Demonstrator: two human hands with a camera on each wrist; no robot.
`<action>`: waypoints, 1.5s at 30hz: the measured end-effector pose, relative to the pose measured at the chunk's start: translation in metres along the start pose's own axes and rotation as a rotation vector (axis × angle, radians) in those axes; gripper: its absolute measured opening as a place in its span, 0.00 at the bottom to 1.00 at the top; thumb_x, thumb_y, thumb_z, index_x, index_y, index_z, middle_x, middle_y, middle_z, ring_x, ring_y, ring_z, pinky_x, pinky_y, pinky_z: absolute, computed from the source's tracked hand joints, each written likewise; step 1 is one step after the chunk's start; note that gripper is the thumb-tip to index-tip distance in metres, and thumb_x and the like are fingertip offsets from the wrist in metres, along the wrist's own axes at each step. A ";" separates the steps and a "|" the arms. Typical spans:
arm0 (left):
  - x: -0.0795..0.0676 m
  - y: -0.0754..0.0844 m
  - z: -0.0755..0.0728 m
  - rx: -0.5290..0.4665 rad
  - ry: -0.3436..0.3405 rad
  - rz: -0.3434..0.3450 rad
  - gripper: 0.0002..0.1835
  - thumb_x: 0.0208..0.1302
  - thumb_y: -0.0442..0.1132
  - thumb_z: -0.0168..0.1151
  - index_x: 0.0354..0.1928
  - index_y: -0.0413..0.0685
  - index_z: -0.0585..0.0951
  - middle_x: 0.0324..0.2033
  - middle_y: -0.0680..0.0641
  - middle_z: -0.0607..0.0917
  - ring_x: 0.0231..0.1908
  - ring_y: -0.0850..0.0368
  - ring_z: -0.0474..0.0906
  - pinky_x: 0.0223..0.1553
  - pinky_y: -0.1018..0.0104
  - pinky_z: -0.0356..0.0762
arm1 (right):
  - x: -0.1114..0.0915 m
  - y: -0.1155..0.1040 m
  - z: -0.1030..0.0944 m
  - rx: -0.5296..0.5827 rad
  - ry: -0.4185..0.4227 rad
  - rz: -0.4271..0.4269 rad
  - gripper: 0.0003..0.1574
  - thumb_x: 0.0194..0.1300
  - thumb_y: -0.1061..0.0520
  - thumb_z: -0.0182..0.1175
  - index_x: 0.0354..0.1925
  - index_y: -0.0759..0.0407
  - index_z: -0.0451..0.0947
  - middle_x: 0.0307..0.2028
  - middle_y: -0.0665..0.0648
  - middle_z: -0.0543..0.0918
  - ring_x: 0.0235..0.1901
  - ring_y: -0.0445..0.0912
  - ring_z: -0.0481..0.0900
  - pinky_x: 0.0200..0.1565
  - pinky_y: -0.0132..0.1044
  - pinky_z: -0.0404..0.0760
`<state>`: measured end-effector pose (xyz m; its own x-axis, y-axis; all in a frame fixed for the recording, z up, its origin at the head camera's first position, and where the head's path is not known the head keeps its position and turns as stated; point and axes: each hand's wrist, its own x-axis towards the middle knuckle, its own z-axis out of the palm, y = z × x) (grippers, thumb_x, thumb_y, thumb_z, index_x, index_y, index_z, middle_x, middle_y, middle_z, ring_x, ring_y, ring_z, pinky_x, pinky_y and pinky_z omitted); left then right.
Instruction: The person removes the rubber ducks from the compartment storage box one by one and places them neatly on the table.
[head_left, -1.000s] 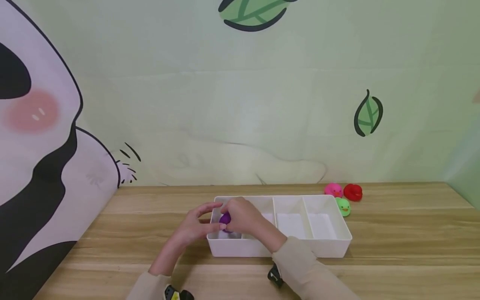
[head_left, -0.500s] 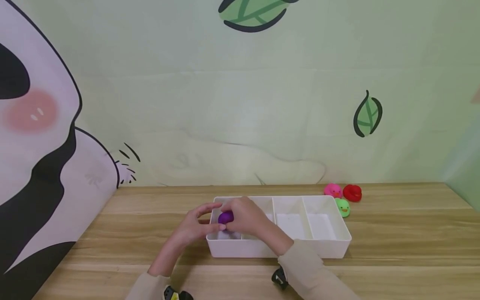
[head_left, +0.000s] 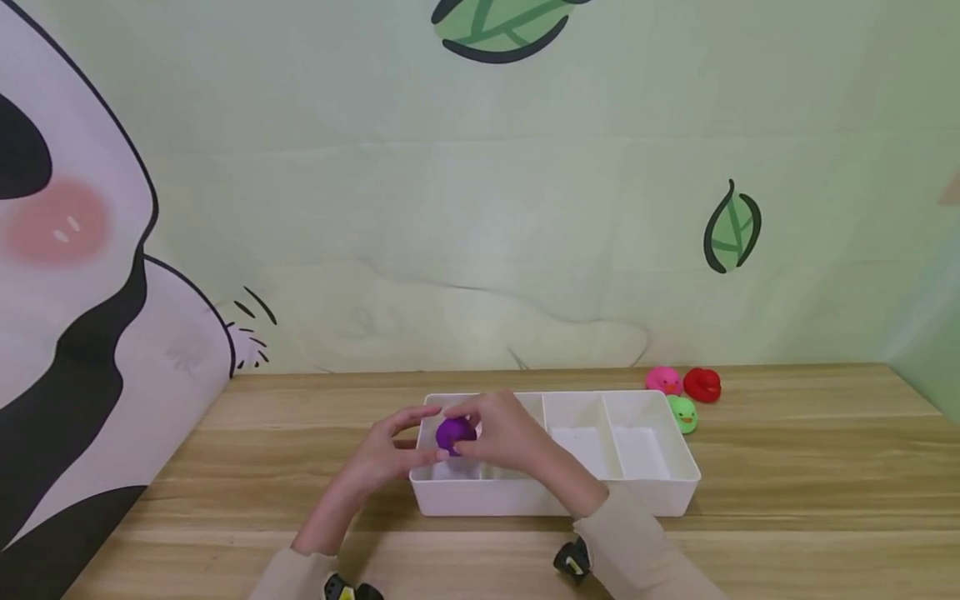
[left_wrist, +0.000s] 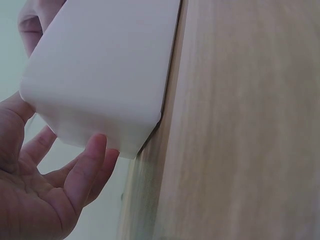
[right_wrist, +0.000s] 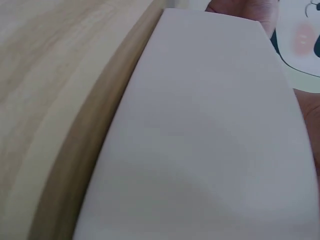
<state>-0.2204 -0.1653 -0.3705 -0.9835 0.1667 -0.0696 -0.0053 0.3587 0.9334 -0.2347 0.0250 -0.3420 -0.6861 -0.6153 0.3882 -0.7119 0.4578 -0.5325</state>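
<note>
A white box with a row of compartments stands on the wooden table. My left hand grips its left end, thumb at the near corner and index finger at the far corner. In the left wrist view, fingers of that hand press against the end wall. Over the leftmost compartment, my right hand pinches a rounded purple toy between thumb and fingers. The toy is partly covered by those fingers. The box's side wall fills most of the right wrist view.
Behind the box's right end sit a pink rubber duck, a red one and a green one. A printed backdrop with leaves and a panda rises along the table's far edge.
My right hand has risen slightly and shifted right, and the purple toy has come up with it, showing more of itself. The left hand has stayed on the box's end.
</note>
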 end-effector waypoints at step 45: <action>0.000 0.001 0.002 0.005 0.014 -0.013 0.31 0.48 0.38 0.71 0.58 0.52 0.73 0.61 0.38 0.67 0.56 0.32 0.66 0.41 0.48 0.78 | -0.068 0.024 -0.089 0.056 0.099 0.244 0.22 0.49 0.64 0.67 0.46 0.62 0.80 0.39 0.57 0.83 0.38 0.47 0.77 0.33 0.30 0.79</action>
<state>-0.2200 -0.1636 -0.3703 -0.9858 0.1493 -0.0773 -0.0176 0.3654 0.9307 -0.2189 0.1351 -0.3143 -0.8496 -0.4240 0.3136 -0.5163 0.5470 -0.6590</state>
